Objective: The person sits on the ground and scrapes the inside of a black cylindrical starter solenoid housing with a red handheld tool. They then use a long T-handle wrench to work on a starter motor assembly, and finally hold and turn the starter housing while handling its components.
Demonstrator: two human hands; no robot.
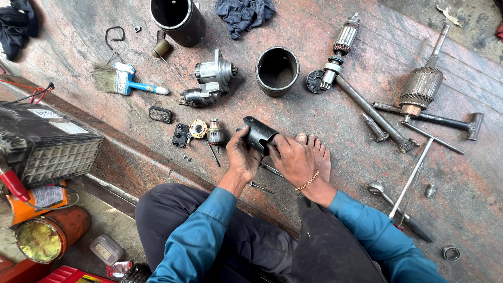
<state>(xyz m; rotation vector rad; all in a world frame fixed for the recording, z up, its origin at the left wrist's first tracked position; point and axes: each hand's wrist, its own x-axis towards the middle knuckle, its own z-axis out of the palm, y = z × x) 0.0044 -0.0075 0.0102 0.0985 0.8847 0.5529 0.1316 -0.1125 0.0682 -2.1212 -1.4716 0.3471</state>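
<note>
Down at the centre of the reddish stone floor, just in front of the bare foot: both hands on 1 black cylindrical housing, tilted, open end toward the upper left. Left hand wrapped around its left side, fingers clamped on the wall. Right hand pressed to its lower right end, fingers curled tight against the metal, gold-coloured bracelet at the wrist. Teal sleeves, dark trousers, seated low. Just left of the hands: a small copper-wound part and a black brush plate, near each other. Further up: a grey starter motor body, and beside it a 2nd black ring housing standing open end up. Up on the left: a paintbrush with a blue handle, lying flat. Off to the right, well apart from the hands: 2 armatures, a hammer and a long T-handle wrench. Far left edge: a dark battery on the step. Top centre: a crumpled dark rag.
</note>
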